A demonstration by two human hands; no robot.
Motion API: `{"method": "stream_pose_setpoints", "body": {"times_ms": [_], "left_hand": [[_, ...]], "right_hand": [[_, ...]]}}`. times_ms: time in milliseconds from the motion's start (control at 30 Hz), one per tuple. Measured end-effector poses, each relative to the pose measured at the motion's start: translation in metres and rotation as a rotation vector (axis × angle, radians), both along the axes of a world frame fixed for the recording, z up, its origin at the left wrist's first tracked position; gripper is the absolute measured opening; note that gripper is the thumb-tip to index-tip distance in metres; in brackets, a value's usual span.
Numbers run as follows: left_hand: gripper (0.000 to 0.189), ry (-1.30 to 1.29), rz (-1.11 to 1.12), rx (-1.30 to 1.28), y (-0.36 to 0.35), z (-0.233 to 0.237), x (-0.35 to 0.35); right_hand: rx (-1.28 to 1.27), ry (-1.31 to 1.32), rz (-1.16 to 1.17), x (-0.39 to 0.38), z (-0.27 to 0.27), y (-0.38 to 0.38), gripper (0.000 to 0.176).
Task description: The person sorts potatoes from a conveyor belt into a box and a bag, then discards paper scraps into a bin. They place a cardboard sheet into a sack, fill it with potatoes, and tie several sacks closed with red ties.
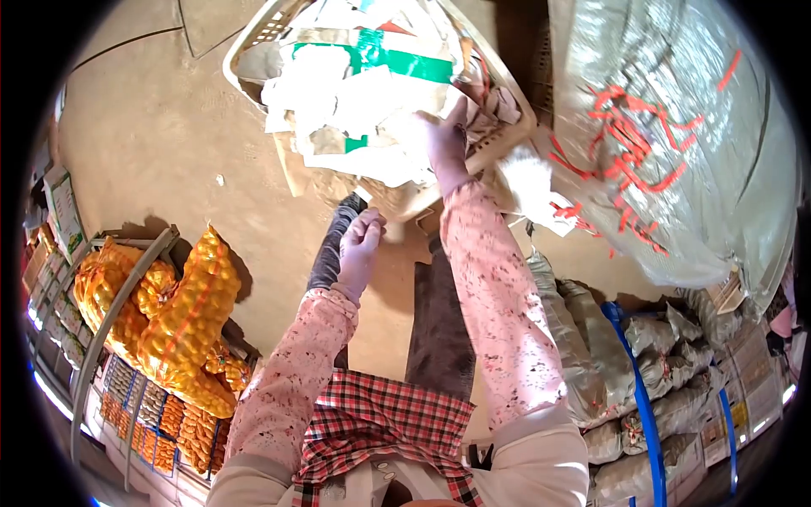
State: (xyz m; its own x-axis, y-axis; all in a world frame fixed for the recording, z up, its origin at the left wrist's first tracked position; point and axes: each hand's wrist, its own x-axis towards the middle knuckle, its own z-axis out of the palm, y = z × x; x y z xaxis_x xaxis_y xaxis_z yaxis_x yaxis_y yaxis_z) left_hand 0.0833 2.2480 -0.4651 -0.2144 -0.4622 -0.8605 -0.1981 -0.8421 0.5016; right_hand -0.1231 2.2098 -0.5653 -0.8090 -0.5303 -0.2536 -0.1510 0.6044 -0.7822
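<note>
A cream plastic basket (517, 135) at the top centre is heaped with crumpled white sheets and cardboard scraps (325, 97), partly washed out by glare. Bands of green tape (414, 65) run across the heap. My right hand (445, 144) reaches over the basket's near right side and touches the white material; glare hides what its fingers grip, if anything. Lower and to the left, my left hand (361, 245) is closed in front of the basket, above my dark trouser leg. Its curled fingers hide whatever they may hold. A small white piece (363, 194) shows just beyond them.
Clear plastic sheeting (676, 101) with loose red strips (625, 139) covers the right side. Below it are stacked filled plastic bags (667, 372) with blue straps (638, 380). Orange net sacks of round produce (190, 317) lean on a metal rail (118, 304) at left. Bare floor (152, 144) shows at upper left.
</note>
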Motion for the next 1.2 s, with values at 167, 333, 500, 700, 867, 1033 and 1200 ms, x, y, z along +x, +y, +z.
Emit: {"method": "stream_pose_setpoints", "body": {"times_ms": [167, 333, 500, 700, 867, 1033, 1200], "left_hand": [[0.034, -0.106, 0.176, -0.272, -0.053, -0.004, 0.020], [0.039, 0.039, 0.144, -0.034, -0.099, 0.007, 0.018], [0.036, 0.049, 0.135, 0.177, -0.091, 0.000, 0.010], [0.074, 0.327, -0.083, 0.341, -0.064, 0.013, 0.002], [0.069, 0.574, 0.232, 0.696, -0.084, 0.075, -0.015], [0.015, 0.320, -0.316, 0.349, -0.063, 0.026, 0.050], [0.005, 0.236, -0.511, 0.054, -0.054, 0.087, 0.020]], "right_hand": [[-0.032, -0.606, -0.584, 0.032, -0.017, -0.023, 0.040], [-0.431, -0.551, -0.676, 0.021, 0.074, 0.018, 0.022], [-0.292, -0.543, -0.734, 0.022, 0.106, 0.094, 0.007], [0.039, -0.126, -0.018, 0.060, 0.179, 0.132, 0.018], [0.139, 0.062, 0.558, 0.081, 0.226, 0.133, 0.036], [0.283, 0.065, 0.613, 0.079, 0.221, 0.149, 0.047], [-0.077, -0.803, -0.394, 0.075, 0.185, 0.202, 0.050]]}}
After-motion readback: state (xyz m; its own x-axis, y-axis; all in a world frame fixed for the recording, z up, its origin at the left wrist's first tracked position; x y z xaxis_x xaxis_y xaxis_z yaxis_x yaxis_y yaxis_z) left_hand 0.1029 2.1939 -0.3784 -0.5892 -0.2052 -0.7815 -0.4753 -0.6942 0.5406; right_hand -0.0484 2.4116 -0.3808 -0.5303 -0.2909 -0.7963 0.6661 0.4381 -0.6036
